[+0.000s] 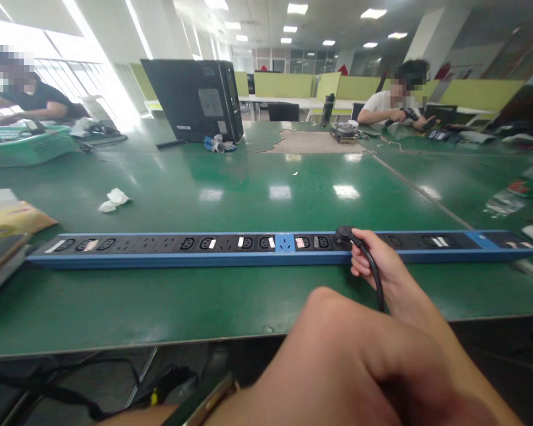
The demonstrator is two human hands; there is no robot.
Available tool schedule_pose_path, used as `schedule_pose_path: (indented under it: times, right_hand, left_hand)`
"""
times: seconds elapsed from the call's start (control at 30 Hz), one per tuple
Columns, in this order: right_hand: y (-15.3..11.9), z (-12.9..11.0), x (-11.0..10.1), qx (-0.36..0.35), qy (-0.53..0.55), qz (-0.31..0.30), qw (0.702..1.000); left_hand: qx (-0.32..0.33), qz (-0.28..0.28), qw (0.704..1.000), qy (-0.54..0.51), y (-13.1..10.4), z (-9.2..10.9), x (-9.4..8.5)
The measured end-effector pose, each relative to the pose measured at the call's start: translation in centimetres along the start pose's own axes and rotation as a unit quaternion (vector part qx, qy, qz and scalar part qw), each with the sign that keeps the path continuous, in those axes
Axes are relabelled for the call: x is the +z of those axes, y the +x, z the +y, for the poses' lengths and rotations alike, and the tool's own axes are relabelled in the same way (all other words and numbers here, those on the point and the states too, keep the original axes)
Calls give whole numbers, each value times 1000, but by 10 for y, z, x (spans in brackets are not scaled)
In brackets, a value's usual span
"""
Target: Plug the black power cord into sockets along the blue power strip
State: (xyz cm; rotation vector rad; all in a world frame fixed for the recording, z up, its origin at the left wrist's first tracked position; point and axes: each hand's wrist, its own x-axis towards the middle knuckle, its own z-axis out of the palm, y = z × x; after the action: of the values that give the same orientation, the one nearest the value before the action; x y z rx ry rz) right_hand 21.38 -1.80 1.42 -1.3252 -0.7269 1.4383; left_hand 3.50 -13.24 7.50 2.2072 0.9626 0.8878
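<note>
A long blue and black power strip (160, 261) with several sockets lies across the green table. My right hand (377, 257) is closed around a black power plug (345, 232), which is at a socket right of the strip's middle. Whether its pins are inside is hidden. From the plug a black cable (375, 275) bends down and disappears behind my left hand (359, 355). That hand is large and blurred near the camera, in front of my right forearm. Its fingers look curled; what they hold, if anything, is hidden.
A black computer tower (195, 100) stands at the back of the green table (160, 319). Crumpled tissue (114, 200) lies left, near a green basket (31, 145). A plastic bottle (510, 192) lies right. Two people sit across the table, one at each side.
</note>
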Motion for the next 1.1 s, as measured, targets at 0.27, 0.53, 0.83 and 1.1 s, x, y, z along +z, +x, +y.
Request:
schedule_pose_path:
  times: [0.27, 0.53, 0.83, 1.1]
  right_hand:
    - [-2, -1, -1, -17, -24, 40, 999]
    - [-11, 3, 10, -19, -62, 56, 996]
    - [-12, 10, 12, 64, 7, 29, 998]
    - [-40, -17, 7, 118, 145, -66, 980]
  left_hand:
    - [-21, 77, 930, 358, 44, -130, -13]
    - [-27, 66, 908, 413, 43, -143, -4]
    - [-30, 72, 909, 409, 45, -143, -4]
    - [-27, 81, 908, 409, 44, -143, -4]
